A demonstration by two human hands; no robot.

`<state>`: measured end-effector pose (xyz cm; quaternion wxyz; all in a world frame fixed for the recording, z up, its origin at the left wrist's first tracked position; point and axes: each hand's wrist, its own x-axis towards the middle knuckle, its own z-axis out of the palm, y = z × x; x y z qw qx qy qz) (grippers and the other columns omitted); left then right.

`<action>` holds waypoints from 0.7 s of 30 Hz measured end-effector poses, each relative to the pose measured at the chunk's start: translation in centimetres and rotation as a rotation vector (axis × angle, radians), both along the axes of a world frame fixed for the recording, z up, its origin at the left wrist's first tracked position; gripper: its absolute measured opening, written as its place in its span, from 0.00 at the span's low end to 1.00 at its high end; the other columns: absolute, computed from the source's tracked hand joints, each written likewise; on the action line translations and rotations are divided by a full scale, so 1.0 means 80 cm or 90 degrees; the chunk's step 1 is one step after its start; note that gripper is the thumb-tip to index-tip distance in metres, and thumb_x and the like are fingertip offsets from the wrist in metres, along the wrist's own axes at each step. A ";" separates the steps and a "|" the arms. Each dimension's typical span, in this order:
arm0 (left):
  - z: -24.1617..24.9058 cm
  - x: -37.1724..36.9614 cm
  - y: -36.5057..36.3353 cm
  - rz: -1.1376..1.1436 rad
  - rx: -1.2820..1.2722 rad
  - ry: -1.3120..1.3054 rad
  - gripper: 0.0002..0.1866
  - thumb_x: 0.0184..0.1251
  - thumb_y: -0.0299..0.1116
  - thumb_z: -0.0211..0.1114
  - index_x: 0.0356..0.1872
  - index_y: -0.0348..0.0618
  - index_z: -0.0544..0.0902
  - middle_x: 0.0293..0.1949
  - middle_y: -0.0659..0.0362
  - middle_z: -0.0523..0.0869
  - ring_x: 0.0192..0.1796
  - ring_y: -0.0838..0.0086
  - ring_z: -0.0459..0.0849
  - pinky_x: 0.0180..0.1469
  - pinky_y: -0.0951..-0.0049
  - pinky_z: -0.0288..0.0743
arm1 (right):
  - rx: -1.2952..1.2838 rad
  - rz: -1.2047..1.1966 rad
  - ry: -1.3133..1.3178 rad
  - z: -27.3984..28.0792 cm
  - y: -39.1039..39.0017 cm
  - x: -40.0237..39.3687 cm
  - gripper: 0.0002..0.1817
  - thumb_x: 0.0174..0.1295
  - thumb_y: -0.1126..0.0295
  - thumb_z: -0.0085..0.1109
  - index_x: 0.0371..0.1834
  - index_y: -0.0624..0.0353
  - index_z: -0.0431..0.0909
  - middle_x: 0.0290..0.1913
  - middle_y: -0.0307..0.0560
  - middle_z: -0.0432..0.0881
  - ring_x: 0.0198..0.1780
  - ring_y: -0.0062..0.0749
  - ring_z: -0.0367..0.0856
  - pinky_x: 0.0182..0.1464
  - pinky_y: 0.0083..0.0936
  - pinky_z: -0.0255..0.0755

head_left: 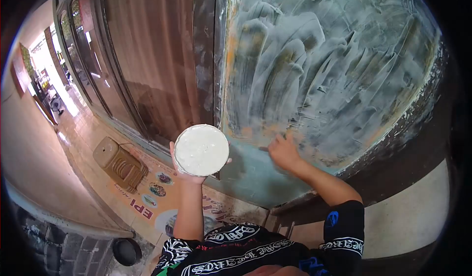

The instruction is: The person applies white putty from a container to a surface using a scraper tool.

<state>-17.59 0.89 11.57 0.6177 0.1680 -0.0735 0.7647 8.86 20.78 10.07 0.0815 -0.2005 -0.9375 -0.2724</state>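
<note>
My left hand (191, 177) holds a round container (202, 150) from below, its top filled with smooth white paste. To its right, my right hand (283, 151) is at the lower part of a wall panel (314, 69) smeared with whitish, streaky paste over blue-green and brown. The fingers of my right hand are bent and partly turned away; whether they hold something small cannot be made out. An orange-brown stained band runs along the panel's lower edge, near my fingertips.
A brown plastic stool (118, 163) stands on the tiled floor at the left, near a printed banner (152, 197). A dark round bowl (127, 252) is at the lower left. Brown curtained window panels (152, 55) adjoin the smeared panel.
</note>
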 end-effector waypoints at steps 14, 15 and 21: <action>0.023 0.001 -0.001 0.057 -0.047 0.017 0.47 0.67 0.73 0.48 0.78 0.50 0.62 0.78 0.40 0.60 0.72 0.22 0.59 0.57 0.07 0.55 | 0.071 0.015 0.172 0.211 -0.046 -0.008 0.04 0.59 0.65 0.64 0.33 0.50 0.84 0.35 0.39 0.82 0.47 0.39 0.76 0.49 0.50 0.61; 0.021 0.001 -0.004 0.061 -0.043 0.003 0.47 0.67 0.73 0.48 0.78 0.49 0.62 0.78 0.40 0.60 0.72 0.22 0.58 0.57 0.07 0.55 | -0.034 0.046 0.121 0.158 -0.035 -0.007 0.04 0.56 0.66 0.64 0.32 0.51 0.84 0.37 0.40 0.83 0.50 0.39 0.76 0.53 0.53 0.61; 0.016 0.025 -0.021 0.067 -0.034 -0.005 0.47 0.67 0.73 0.48 0.77 0.50 0.63 0.78 0.41 0.60 0.72 0.21 0.58 0.58 0.06 0.53 | 0.102 -0.067 0.117 0.190 0.007 0.014 0.05 0.55 0.67 0.63 0.33 0.50 0.86 0.39 0.38 0.84 0.52 0.39 0.78 0.53 0.52 0.62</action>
